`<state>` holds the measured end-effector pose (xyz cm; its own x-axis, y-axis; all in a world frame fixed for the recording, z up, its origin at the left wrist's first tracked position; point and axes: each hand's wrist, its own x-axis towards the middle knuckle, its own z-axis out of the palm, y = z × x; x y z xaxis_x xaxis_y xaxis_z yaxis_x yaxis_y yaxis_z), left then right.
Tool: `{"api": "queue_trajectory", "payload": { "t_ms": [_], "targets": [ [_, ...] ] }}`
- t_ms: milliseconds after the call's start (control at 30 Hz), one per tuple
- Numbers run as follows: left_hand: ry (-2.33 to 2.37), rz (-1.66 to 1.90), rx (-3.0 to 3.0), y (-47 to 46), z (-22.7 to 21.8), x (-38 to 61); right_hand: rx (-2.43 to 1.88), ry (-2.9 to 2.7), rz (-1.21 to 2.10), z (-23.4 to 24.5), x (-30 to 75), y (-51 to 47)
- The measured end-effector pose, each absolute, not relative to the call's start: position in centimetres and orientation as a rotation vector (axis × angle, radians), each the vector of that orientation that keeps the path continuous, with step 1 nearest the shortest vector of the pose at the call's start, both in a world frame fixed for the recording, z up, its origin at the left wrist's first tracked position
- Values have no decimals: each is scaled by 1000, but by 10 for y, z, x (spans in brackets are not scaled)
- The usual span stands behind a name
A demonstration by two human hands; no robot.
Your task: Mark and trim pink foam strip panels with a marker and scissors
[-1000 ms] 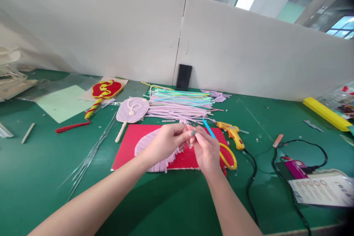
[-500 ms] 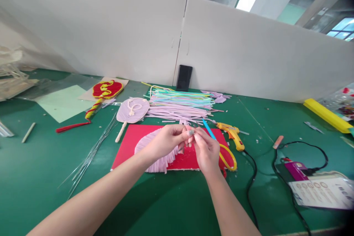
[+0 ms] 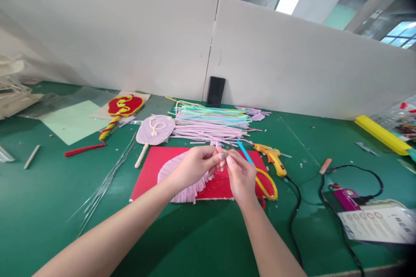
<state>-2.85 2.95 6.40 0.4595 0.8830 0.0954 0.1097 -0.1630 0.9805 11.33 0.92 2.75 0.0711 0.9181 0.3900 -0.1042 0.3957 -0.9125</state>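
Above a red board (image 3: 146,177), my left hand (image 3: 203,162) and my right hand (image 3: 242,175) meet fingertip to fingertip. Each is closed in a pinch. What they pinch, if anything, is too small and too covered by the fingers to make out. Under my left hand lies a rounded piece of lilac strips (image 3: 172,172) with a fringed lower edge, partly hidden by the hand and forearm. Scissors with yellow handles (image 3: 275,190) and a blue pointed stick-like piece (image 3: 244,151) rest just right of my right hand.
Behind the board lies a pile of pastel strips (image 3: 211,117), with a phone (image 3: 216,91) leaning on the partition. A lilac fan (image 3: 151,136), a red-and-yellow fan (image 3: 125,106) and thin wires (image 3: 108,177) are left. A yellow glue gun (image 3: 276,162) with a black cord lies right.
Both hands keep their pinch in nearly the same place, with only slight finger movement. The whole view has shifted very slightly.
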Motion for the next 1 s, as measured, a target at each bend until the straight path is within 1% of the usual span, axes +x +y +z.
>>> {"api": "queue_trajectory", "payload": {
  "t_ms": [300,533,800,1000],
  "targets": [
    [825,865,1609,33,60,-31,-794,-1171,1030,25,111,12],
    [892,859,1577,35,60,-30,-877,-1169,1022,25,108,12],
    [761,701,1409,36,60,-33,-865,-1044,1084,21,109,17],
    [820,691,1566,42,56,-38,-802,-948,1264,18,110,21]
  ]
}}
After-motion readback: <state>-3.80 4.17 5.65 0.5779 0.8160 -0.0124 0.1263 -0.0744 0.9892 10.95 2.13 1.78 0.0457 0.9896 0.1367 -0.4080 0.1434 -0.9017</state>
